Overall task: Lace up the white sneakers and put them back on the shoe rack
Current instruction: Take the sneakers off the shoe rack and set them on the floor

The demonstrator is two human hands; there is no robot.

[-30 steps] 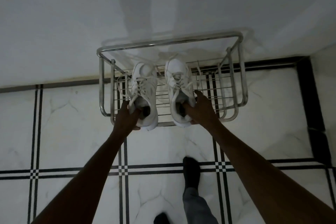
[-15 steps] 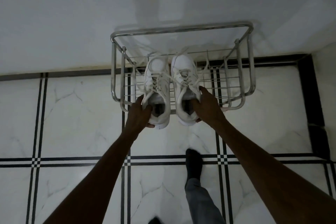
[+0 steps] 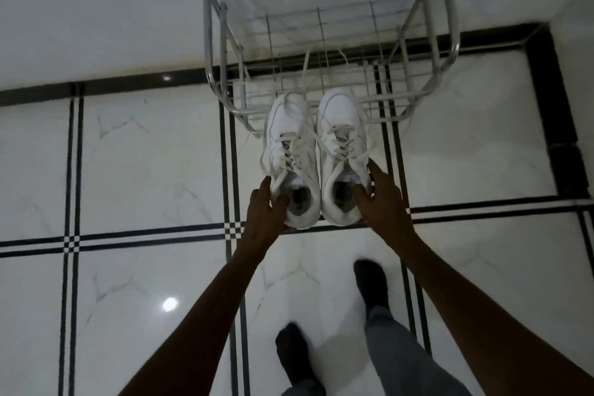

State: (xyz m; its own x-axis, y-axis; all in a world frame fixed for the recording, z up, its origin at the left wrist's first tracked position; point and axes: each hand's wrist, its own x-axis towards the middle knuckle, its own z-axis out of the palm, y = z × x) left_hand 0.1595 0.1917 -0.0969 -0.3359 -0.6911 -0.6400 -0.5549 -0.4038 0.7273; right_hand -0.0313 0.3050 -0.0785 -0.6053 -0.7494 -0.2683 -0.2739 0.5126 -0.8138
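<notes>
Gripping each heel collar, our left hand (image 3: 264, 212) and right hand (image 3: 383, 202) hold the laced white sneakers (image 3: 316, 157) side by side at the shoe rack (image 3: 379, 103) front edge.

Sneakers (image 3: 316, 157) now lower on rack (image 3: 398, 112), side-by-side.

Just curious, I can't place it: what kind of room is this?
Probably a home entryway or hallway corner: a metal wire shoe rack stands against a plain white wall, on glossy white marble-look floor tiles with black border lines.
</notes>
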